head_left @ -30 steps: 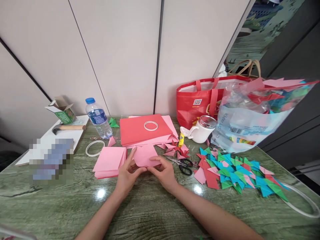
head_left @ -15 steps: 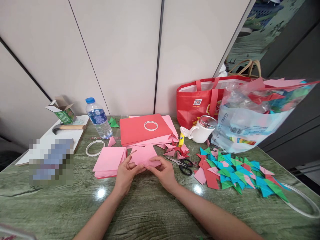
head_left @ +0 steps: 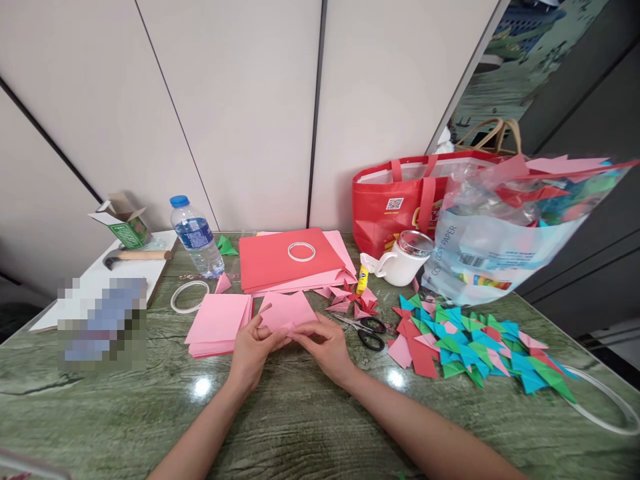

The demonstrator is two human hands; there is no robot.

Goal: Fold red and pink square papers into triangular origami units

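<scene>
A pink paper sheet (head_left: 289, 309) is held just above the green table (head_left: 300, 413), pinched along its near edge by both hands. My left hand (head_left: 253, 353) grips the sheet's left part with thumb and fingers closed. My right hand (head_left: 325, 347) pinches the near edge at the middle, fingers curled. A stack of pink sheets (head_left: 219, 321) lies just left of my left hand. Black-handled scissors (head_left: 367, 331) lie right of my right hand.
Red and pink paper stack (head_left: 280, 263) with a white ring (head_left: 301, 251) lies behind. Water bottle (head_left: 196, 237), hammer (head_left: 133, 255), small box (head_left: 124, 221) at left. White mug (head_left: 403, 261), glue stick (head_left: 362, 279), red bag (head_left: 400, 200), plastic bag (head_left: 500, 227) and several folded coloured triangles (head_left: 475, 343) at right.
My left index finger, stretched out on the sheet a second ago, has curled into a pinch. The sheet's near edge has been drawn together between both hands.
</scene>
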